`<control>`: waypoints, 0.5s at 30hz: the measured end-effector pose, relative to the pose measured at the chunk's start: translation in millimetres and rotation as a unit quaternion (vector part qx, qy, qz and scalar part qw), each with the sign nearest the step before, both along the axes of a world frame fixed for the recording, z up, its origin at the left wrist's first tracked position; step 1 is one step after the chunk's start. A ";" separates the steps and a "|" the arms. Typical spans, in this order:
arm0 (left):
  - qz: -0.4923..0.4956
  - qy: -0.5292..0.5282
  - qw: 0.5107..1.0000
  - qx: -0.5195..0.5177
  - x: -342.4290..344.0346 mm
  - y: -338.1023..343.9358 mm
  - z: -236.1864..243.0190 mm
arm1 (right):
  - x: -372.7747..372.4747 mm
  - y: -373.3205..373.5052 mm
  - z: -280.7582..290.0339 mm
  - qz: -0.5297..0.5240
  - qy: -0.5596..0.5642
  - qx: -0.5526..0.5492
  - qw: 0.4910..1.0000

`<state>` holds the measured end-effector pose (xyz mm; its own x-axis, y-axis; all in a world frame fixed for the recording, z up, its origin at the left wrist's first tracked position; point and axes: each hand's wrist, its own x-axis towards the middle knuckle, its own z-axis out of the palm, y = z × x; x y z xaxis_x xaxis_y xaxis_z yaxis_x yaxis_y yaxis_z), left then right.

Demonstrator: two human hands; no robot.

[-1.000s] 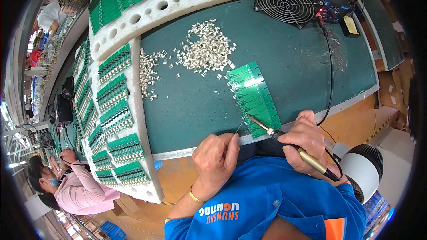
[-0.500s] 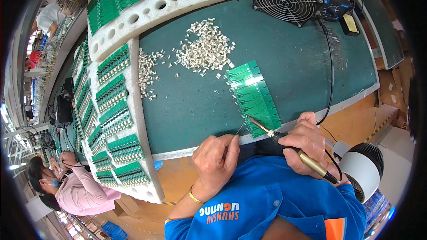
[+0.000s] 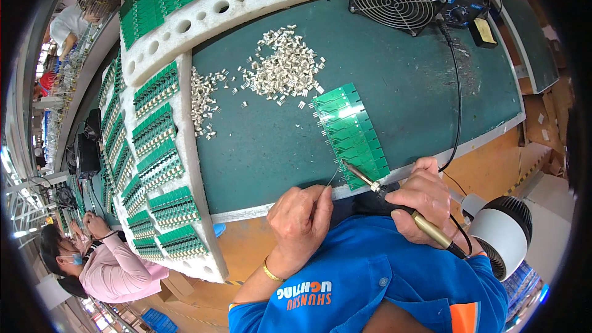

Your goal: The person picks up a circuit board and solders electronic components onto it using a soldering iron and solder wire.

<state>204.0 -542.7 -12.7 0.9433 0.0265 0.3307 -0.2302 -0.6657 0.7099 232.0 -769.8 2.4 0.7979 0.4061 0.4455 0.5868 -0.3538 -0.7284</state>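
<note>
Your left hand (image 3: 300, 217), lower centre of the frame, is curled nearly closed; thumb and forefinger pinch one thin wire (image 3: 334, 176), which slants up and right to the board. Your right hand (image 3: 425, 197), lower right of centre, is wrapped around the handle of one iron (image 3: 433, 230), fingers bent. The iron points up and left, its tip at the lower left edge of the board, close to the wire's end; whether tip and wire touch cannot be told.

One green board (image 3: 356, 139) lies flat and tilted on the bench (image 3: 259, 160), right of the frame's centre, its lower end near the bench edge. Pins show along its left edge; they are too small to count.

White connectors lie in two heaps: a large one (image 3: 285, 71) at upper centre and a smaller one (image 3: 206, 95) to its left, with a few strays between. They are too many and too overlapped to count.

You have two foam slabs: one across the upper left (image 3: 209, 21), one down the left (image 3: 192, 172), the latter carrying at least five fitted boards (image 3: 159, 161).

Upper right: one fan (image 3: 391, 1), one control box (image 3: 462, 12), one yellow sponge (image 3: 485, 29). One bracelet (image 3: 270, 271) circles your left wrist.
</note>
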 end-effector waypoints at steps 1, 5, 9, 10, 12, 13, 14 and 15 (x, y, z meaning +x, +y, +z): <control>-0.004 -0.001 1.000 -0.004 0.1 0.0 -0.4 | -0.4 -0.1 -0.2 0.000 -0.001 -0.002 1.000; 0.002 -0.003 1.000 0.002 0.3 -0.8 -1.1 | -1.6 -0.4 -0.3 0.000 -0.005 -0.008 1.000; 0.004 -0.002 1.000 0.000 1.0 -1.1 -0.8 | -1.8 -0.6 -0.5 0.002 -0.008 -0.006 1.000; 0.002 -0.003 1.000 -0.006 1.1 -1.1 -0.7 | -1.8 -0.6 -0.5 0.003 -0.013 -0.002 1.000; 0.004 -0.002 1.000 0.001 1.3 -0.8 -0.4 | -1.6 -0.3 -0.7 0.004 -0.013 -0.004 1.000; 0.001 -0.001 1.000 -0.004 1.3 -0.6 -0.4 | -1.8 -0.1 -0.7 0.006 -0.015 -0.002 1.000; 0.003 -0.001 1.000 0.002 1.5 -0.6 -0.6 | -2.0 -0.2 -0.3 0.006 -0.015 -0.002 1.000; 0.003 -0.003 1.000 -0.001 1.6 -0.9 -0.8 | -2.3 -0.5 0.5 0.007 -0.014 -0.006 1.000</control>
